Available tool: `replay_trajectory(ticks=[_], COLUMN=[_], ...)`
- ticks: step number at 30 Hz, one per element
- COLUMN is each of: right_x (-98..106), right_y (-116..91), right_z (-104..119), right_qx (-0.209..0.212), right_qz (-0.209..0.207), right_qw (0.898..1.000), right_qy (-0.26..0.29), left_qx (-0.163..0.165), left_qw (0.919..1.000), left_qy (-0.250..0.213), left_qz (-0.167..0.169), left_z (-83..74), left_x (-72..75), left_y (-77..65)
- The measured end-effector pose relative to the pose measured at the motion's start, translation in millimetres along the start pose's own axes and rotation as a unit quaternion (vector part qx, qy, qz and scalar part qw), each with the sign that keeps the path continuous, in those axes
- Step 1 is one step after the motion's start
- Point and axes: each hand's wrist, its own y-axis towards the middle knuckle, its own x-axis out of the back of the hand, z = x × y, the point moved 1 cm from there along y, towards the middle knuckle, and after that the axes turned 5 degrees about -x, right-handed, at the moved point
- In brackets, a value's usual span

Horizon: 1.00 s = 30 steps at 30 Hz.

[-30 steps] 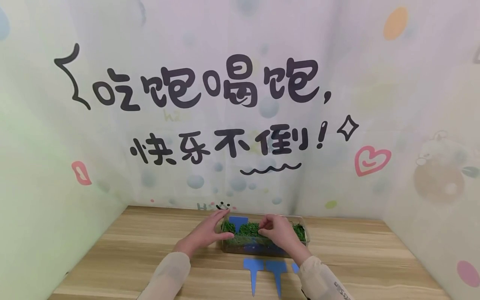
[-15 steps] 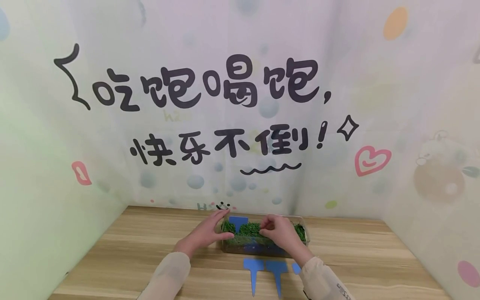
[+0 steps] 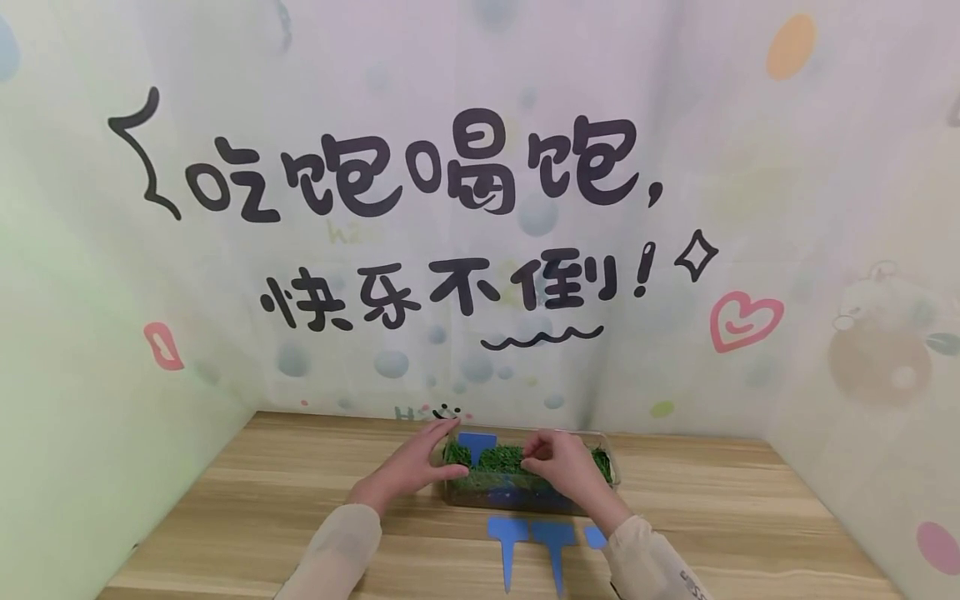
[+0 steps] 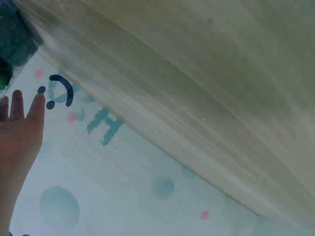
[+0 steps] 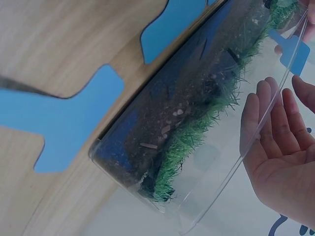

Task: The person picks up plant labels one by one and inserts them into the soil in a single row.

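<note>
A clear rectangular planter holds dark soil and green grass. A blue T-shaped plant label stands upright in the grass near its left end. My left hand is spread at that end, fingers straight, thumb along the front rim. In the left wrist view its fingertips lie beside the planter's corner. My right hand hangs over the grass right of the middle, fingers loosely bent and lowered. The right wrist view shows this hand through the clear wall, with nothing visible between thumb and fingers.
Blue labels lie flat in front of the planter: one left, one beside it, and another partly behind the right sleeve. The wooden table ends against a printed wall sheet.
The right hand has shifted very slightly rightward over the grass, and its sleeve has moved a little, uncovering more of the rightmost label. The left hand has stayed in place.
</note>
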Motion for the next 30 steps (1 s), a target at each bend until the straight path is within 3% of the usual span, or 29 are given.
replay_trajectory(ticks=[30], right_x=[7.4], right_y=[-11.1], right_z=[10.2], right_qx=[0.009], right_qz=[-0.013], right_qw=[1.000], right_qy=[-0.005], left_qx=[-0.008], left_qw=[0.9999], left_qy=[0.006], left_qz=[-0.003], left_z=[-0.7], left_x=[1.3], left_y=[-0.7])
